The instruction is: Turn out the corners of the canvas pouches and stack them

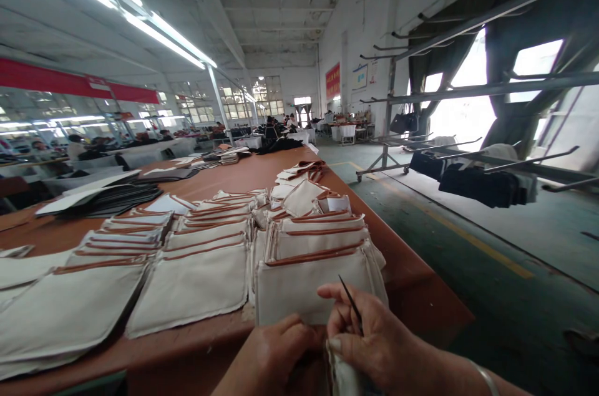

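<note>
My right hand (pixel 374 333) is closed in a pinch on a thin dark pointed tool (pixel 350 302) whose tip sticks up over a cream fabric panel (pixel 299 287). That same hand also presses a pale fabric piece (pixel 344 374) at the table's near edge. My left hand (pixel 276 352) sits curled just to its left, fingers tucked against the same fabric; what it grips is hidden. Rows of cream fabric panels with brown trim (pixel 206 246) lie stacked across the brown table (pixel 412 284) in front of both hands.
Dark fabric sheets (pixel 107 196) lie at the table's far left. A metal rack (pixel 491 159) with dark garments stands across a green floor aisle (pixel 468 271) on the right. Other people (pixel 75 146) work at distant tables.
</note>
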### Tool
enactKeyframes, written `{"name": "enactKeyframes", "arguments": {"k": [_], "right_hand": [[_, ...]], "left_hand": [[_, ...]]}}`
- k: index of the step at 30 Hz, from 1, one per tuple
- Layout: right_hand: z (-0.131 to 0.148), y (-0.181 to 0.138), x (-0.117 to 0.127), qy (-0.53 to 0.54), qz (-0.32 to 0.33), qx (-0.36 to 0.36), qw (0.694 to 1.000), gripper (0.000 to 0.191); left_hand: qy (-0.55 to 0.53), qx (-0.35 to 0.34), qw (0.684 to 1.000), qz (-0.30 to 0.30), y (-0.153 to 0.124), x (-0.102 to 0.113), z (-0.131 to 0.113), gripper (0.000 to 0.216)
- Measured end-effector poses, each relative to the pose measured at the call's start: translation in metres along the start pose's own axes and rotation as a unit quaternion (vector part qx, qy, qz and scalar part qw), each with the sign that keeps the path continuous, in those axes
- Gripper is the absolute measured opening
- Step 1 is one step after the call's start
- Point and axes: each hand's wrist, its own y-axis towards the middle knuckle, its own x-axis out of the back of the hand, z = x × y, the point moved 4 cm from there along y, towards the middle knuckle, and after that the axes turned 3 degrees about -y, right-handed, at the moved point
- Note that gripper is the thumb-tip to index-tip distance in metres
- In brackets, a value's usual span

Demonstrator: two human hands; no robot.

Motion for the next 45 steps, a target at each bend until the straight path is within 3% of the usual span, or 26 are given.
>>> {"name": "enactKeyframes", "arguments": {"k": [3,12,19,26,30,32,34,35,37,39,40,42,45], "right_hand": [[-0.004,0.001,0.001,0.006,-0.010,0.005,1.000,0.065],[0.002,-0.001,0.000,0.002,-0.016,-0.007,1.000,0.064],[0.001,-0.001,-0.001,0.005,-0.022,-0.009,1.000,0.067],[-0.011,0.001,-0.004,0.026,-0.033,-0.004,0.999,0.065],[-0.020,-0.002,-0.005,-0.070,-0.018,0.062,0.995,0.063],[-0.018,-0.005,-0.004,-0.165,-0.016,0.132,0.977,0.061],[-0.013,-0.007,-0.003,-0.225,-0.014,0.205,0.952,0.058],[-0.010,-0.008,-0.002,-0.230,-0.009,0.231,0.945,0.057],[-0.006,-0.008,0.000,-0.203,0.007,0.255,0.945,0.055],[-0.003,-0.006,0.001,-0.164,0.013,0.234,0.958,0.051],[-0.001,-0.005,0.002,-0.149,0.014,0.211,0.966,0.049],[0.002,-0.005,0.001,-0.125,0.023,0.161,0.979,0.047],[0.009,-0.006,0.000,-0.077,0.027,0.117,0.990,0.047]], "left_hand": [[0.065,-0.038,0.997,-0.014,-0.003,-0.006,-0.005,0.018],[-0.010,0.009,1.000,-0.001,0.003,0.002,-0.016,0.028],[0.065,-0.019,0.998,-0.012,0.004,0.000,-0.018,0.024],[0.133,-0.023,0.988,-0.077,-0.005,-0.018,-0.003,0.020],[0.159,-0.037,0.982,-0.094,-0.004,-0.015,-0.005,0.014],[0.095,0.022,0.992,-0.075,0.002,-0.005,-0.009,0.010],[-0.063,0.134,0.989,-0.026,0.007,0.004,-0.010,0.008],[-0.172,0.189,0.967,-0.002,0.008,0.006,-0.010,0.008],[-0.383,0.281,0.879,0.029,0.009,0.005,-0.010,0.006],[-0.508,0.332,0.794,0.042,0.008,0.000,-0.009,0.009],[-0.533,0.348,0.770,0.047,0.008,-0.002,-0.008,0.009],[-0.540,0.358,0.760,0.060,0.008,-0.005,-0.006,0.014],[-0.481,0.343,0.805,0.058,0.008,-0.004,-0.006,0.026]]}}
